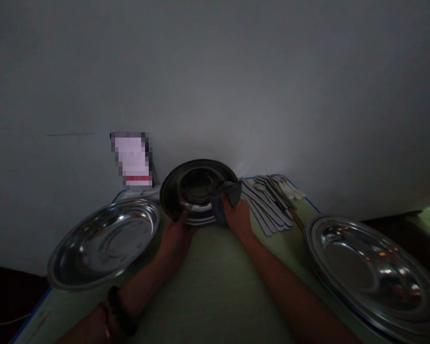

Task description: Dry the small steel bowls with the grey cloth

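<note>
Round shiny steel dish is tilted up towards the viewer above the far middle part of a pale green table with a blue edge, in front of a plain grey wall; whether its lower rim touches the tabletop cannot be told. The left hand grips the dish at its lower left rim, the thumb over the inner side and the fingers mostly hidden beneath. The right hand is closed around a bunched dark grey cloth and presses it against the right side of the dish. Dark beaded bracelet circles the left wrist. Just right of the cloth, flat metal knives lie fanned out, with further metal cutlery and some white-handled pieces beyond them, near the table's far edge. To the left rests a large, deep, shiny steel basin, its hollow facing up. To the right, near the table's edge, a stack of wide steel dishes sits rim on rim. Behind the basin, a dark-edged upright device leans by the wall, its screen blurred into pale blocks
</note>
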Tool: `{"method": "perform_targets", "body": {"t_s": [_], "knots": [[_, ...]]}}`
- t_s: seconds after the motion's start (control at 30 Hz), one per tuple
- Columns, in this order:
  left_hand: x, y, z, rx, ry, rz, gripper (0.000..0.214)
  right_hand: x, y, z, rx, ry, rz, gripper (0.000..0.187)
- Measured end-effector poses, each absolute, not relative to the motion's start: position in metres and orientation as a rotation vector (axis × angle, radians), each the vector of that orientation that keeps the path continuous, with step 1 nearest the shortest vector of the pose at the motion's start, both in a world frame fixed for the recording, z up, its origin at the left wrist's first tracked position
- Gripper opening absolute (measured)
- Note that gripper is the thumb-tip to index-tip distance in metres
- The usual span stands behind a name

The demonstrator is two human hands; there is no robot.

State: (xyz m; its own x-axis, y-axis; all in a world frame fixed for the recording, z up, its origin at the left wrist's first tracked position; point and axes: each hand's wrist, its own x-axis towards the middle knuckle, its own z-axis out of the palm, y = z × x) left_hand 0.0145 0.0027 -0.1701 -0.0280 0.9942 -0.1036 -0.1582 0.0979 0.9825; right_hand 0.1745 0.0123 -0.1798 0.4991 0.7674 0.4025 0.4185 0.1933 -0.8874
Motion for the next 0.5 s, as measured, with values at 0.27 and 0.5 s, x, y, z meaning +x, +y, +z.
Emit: {"method": "perform_targets", "body": {"t_s": [0.27,0.5], "knots": [[0.017,-0.003,-0.166,1.194,1.268,1.212,0.033,0.182,0.009,-0.179,-1.436,-1.002,0.349,0.038],[0.011,-0.006,-0.170,1.245,1.221,1.466,0.038,0.186,0.008,-0.178,-1.347,-0.941,0.313,0.037]]}}
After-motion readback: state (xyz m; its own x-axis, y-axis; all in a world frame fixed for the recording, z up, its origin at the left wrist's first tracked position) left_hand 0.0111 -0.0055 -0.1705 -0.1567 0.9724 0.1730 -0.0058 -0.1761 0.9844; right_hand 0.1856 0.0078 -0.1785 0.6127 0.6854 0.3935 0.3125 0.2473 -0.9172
